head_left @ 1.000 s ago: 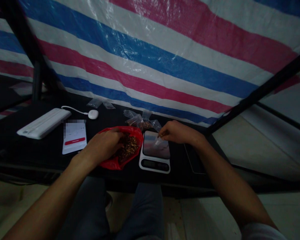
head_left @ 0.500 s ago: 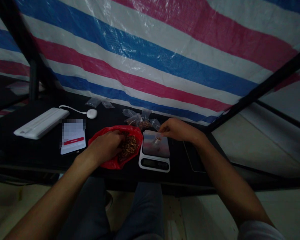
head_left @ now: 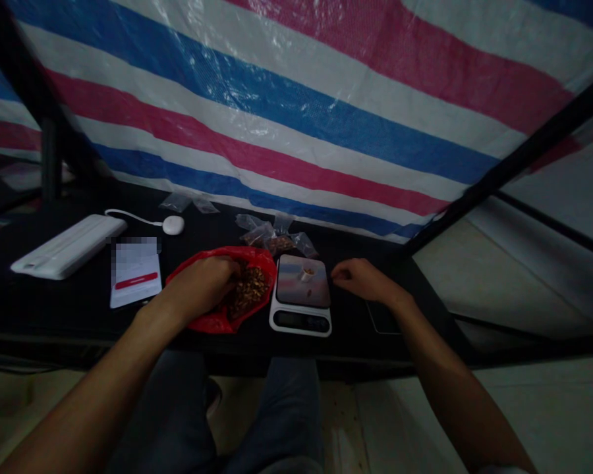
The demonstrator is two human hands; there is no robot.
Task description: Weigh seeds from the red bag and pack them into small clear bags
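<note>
My left hand (head_left: 203,286) reaches into a red plastic bag (head_left: 205,321) of brown seeds (head_left: 250,288) on the dark table; whether it grips any seeds is hidden. A white kitchen scale (head_left: 300,309) stands right of the bag. On its platform lies a small clear bag (head_left: 307,271) with a few seeds in it. My right hand (head_left: 363,280) rests on the table just right of the scale, fingers loosely curled, holding nothing.
Several small filled clear bags (head_left: 271,238) lie behind the scale, and empty ones (head_left: 188,203) lie farther left. A white card (head_left: 134,275), a white flat device (head_left: 66,246) and a white puck on a cable (head_left: 172,225) sit left. A striped tarp (head_left: 296,105) hangs behind.
My right hand let go of the small clear bag on the scale and drew back to the right. My left hand stayed in the red bag.
</note>
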